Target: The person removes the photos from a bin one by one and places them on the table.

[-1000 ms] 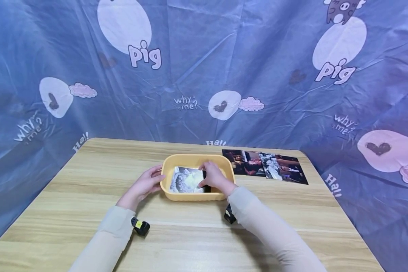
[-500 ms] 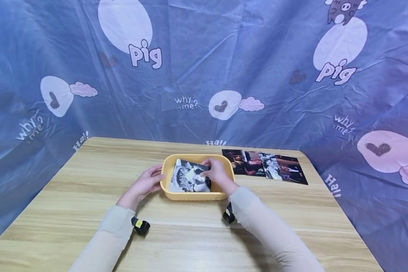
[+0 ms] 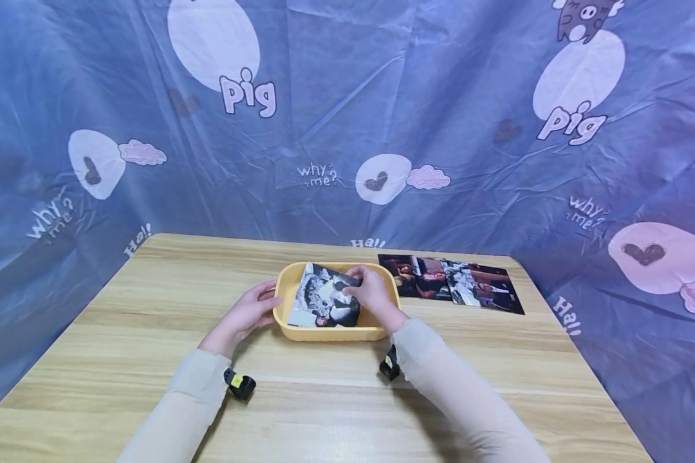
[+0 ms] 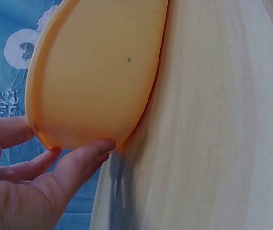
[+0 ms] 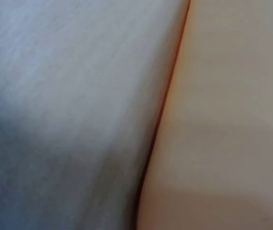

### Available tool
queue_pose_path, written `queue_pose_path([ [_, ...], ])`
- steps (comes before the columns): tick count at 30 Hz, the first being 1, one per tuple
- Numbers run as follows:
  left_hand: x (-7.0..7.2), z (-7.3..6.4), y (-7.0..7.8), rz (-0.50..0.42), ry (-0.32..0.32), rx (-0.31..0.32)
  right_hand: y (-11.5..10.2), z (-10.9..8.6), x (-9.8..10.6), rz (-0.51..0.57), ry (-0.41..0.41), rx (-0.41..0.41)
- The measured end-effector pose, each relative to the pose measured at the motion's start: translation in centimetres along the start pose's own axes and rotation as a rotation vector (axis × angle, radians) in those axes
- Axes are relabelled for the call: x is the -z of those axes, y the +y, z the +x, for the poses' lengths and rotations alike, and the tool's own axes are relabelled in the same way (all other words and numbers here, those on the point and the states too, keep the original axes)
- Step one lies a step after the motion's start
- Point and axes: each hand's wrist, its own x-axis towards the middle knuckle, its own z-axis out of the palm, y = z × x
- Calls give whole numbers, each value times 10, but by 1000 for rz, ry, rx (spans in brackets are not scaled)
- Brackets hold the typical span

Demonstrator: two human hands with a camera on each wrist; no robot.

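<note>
In the head view a yellow plastic bin [image 3: 334, 334] stands on the wooden table. My right hand [image 3: 372, 289] reaches into it and pinches a black-and-white photo [image 3: 318, 289] at its right edge, thumb on top. The photo is tilted, its far left corner up at the bin's back rim. Beneath it, at the near edge, part of a colour print [image 3: 322, 321] shows. My left hand [image 3: 250, 314] holds the bin's left end; the left wrist view shows thumb and fingers spread round the bin's end wall [image 4: 93, 86]. The right wrist view catches only the bin's side [image 5: 213, 120], blurred.
Several photos [image 3: 431, 278] lie overlapping in a row on the table [image 3: 301, 411], behind and right of the bin. A blue printed cloth [image 3: 336, 128] hangs right behind the table's back edge. Each wrist carries a small black camera [image 3: 240, 386].
The right hand has shifted slightly up and right. The photo it pinches has risen and turned, its far left corner now at the back rim. Left hand and bin stay put.
</note>
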Motion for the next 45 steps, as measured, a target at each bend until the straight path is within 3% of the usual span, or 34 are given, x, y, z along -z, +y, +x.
queue_pose_path([
  [7,0,0,-2,-3,-11,-2,-4,-1,12,191,45,-106],
  [10,0,-1,-2,-5,-16,-3,-5,-2,22,330,73,-159],
  [15,1,-2,-2,-9,-14,-8,-3,-5,46,534,99,-235],
  [25,0,-3,-2,7,-10,-10,18,-29,97,766,127,-316],
  [34,0,-1,-4,8,-2,-9,50,-66,136,911,247,-379],
  [37,0,-1,-4,11,5,-4,63,-78,145,883,270,-407],
  [41,2,0,-4,12,3,-2,79,-92,153,824,256,-440],
  [45,2,1,-3,10,-3,-8,92,-100,153,853,208,-463],
])
